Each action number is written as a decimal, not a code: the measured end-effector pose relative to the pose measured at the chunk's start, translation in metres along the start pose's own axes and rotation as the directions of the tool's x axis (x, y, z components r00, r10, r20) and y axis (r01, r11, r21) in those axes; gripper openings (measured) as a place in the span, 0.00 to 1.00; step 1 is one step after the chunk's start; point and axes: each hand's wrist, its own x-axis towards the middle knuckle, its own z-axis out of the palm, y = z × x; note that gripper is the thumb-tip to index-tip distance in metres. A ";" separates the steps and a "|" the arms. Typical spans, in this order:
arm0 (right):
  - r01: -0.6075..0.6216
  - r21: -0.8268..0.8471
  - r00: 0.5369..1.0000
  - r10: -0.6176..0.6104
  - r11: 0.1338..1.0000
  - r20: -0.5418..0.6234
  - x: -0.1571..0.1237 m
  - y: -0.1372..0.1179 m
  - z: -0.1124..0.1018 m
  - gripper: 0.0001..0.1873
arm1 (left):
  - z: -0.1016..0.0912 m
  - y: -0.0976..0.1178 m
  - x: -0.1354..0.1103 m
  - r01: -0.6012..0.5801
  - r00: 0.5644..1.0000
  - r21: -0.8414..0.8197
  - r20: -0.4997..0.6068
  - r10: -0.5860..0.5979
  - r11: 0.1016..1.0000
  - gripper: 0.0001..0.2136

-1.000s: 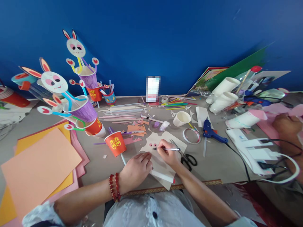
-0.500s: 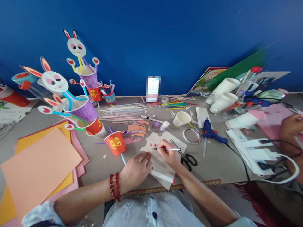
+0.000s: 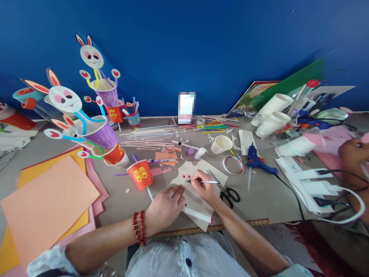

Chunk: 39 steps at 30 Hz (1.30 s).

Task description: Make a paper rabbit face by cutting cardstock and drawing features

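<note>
My right hand (image 3: 203, 184) is closed around a slim pen (image 3: 214, 182). The pen's tip meets the off-white paper (image 3: 198, 200) just under two small pink eyes with dark centres. My left hand (image 3: 170, 202) lies on the paper's left side, fingers flat and pointing to the right. By its fingertips a white marker (image 3: 198, 214) with a red end rests on the paper; its other end is partly hidden by the hand. Black-handled scissors (image 3: 230, 195) lie right of my right hand. A red paper cup (image 3: 140, 175) on a straw lies left of my left hand.
Rabbit figures on purple cups (image 3: 99, 130) stand at left behind coloured paper sheets (image 3: 52, 215). Straws (image 3: 150, 134), a white cup (image 3: 221, 144) and a tape roll (image 3: 233, 165) lie beyond. A blue glue gun (image 3: 256, 161), power strip (image 3: 305, 184) and another person's arm (image 3: 354, 157) are at right.
My hands and the pen are almost where they were. At the right edge, the other person's hand and the pink paper beside it have shifted slightly.
</note>
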 end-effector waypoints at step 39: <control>-0.059 0.016 0.998 0.060 0.998 -0.030 -0.002 -0.003 -0.002 0.11 | 0.002 0.000 -0.001 -0.003 1.000 0.005 -0.002 0.003 1.000 0.06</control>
